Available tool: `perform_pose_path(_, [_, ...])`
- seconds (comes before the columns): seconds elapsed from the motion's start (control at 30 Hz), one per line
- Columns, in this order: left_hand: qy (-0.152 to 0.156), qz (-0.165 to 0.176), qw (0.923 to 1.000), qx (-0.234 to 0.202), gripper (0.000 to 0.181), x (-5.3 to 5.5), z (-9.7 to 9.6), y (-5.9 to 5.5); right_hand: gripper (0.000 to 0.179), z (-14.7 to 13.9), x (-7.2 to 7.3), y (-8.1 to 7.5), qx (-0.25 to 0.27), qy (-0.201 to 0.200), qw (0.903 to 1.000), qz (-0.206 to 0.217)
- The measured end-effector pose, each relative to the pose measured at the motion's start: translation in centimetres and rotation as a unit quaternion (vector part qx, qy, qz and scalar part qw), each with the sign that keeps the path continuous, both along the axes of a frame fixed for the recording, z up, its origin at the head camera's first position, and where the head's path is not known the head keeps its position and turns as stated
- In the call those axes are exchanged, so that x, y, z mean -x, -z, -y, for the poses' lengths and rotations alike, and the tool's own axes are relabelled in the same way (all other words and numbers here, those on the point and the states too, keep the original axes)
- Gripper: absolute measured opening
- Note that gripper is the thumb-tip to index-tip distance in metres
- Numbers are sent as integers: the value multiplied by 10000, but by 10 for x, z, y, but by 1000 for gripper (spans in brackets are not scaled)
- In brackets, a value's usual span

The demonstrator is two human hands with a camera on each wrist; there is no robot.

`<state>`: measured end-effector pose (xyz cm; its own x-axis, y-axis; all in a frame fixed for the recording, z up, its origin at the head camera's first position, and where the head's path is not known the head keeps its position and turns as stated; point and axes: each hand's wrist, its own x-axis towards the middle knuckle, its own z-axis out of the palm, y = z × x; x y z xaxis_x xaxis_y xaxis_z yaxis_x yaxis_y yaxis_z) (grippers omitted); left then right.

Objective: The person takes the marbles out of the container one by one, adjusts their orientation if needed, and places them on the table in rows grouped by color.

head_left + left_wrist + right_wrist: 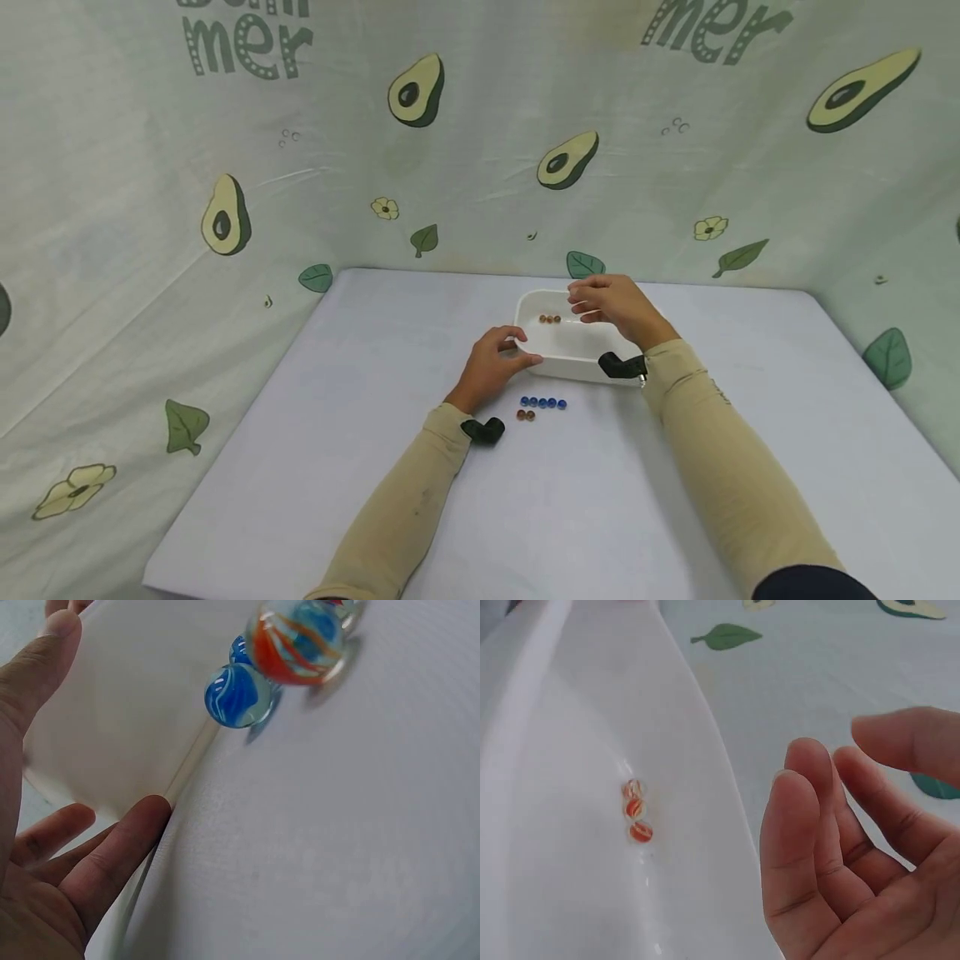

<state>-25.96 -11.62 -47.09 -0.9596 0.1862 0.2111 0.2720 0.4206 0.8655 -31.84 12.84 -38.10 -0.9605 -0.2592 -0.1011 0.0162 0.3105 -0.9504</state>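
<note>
A white tray (570, 368) stands toward the back of the table. My left hand (491, 367) holds its near left corner, thumb on the front wall and fingers round the side. Above the tray's far side is my right hand (613, 307), fingers loosely bent and apart from the thumb, with nothing between them in the right wrist view. Three orange-streaked glass marbles (635, 810) lie in a row on the tray's floor. On the table before the tray sit a row of several blue marbles (543, 403) and two orange ones (526, 415).
The tray and marbles stand on a white-covered table (360, 433). Behind and beside it hangs a pale green cloth (480, 167) printed with avocados and leaves. In the left wrist view a swirled marble (296, 641) lies near a blue one.
</note>
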Motion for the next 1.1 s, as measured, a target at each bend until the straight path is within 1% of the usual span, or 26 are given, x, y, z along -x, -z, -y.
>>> perform_pose_path(0.13, [-55,73,10000,34,48,-1,1,-1,45,-2,14,4,-311,-348,9985,278])
perform_pose_path(0.2, [-80,98,9999,41,47,0,3,-2,46,-1,22,6,-444,-447,9972,408])
perform_pose_path(0.3, [-44,71,10000,22,44,2,4,-3,45,-1,30,10,-565,-455,9961,509])
perform_pose_path(0.47, [8,12,10000,-39,45,1,1,2,44,-1,38,18,-888,-533,9929,585])
perform_pose_path(0.6, [-2,-32,10000,-29,45,-1,1,2,43,2,43,23,-1066,-813,9894,554])
perform_pose_path(0.7, [55,-110,9999,-32,47,-2,-1,3,40,1,43,26,-1259,-946,9865,457])
perform_pose_path(0.83, [119,-189,9997,-18,46,-1,-2,4,36,-1,43,30,-1649,-1008,9807,292])
perform_pose_path(0.9, [164,-232,9996,-17,47,-1,-3,4,34,-2,44,33,-1782,-976,9789,231])
perform_pose_path(1.0, [144,-285,9995,20,47,1,-2,4,33,-2,45,34,-1825,-987,9782,117])
perform_pose_path(1.1, [68,-236,9997,75,49,1,0,4,30,-1,46,37,-1788,-962,9792,40])
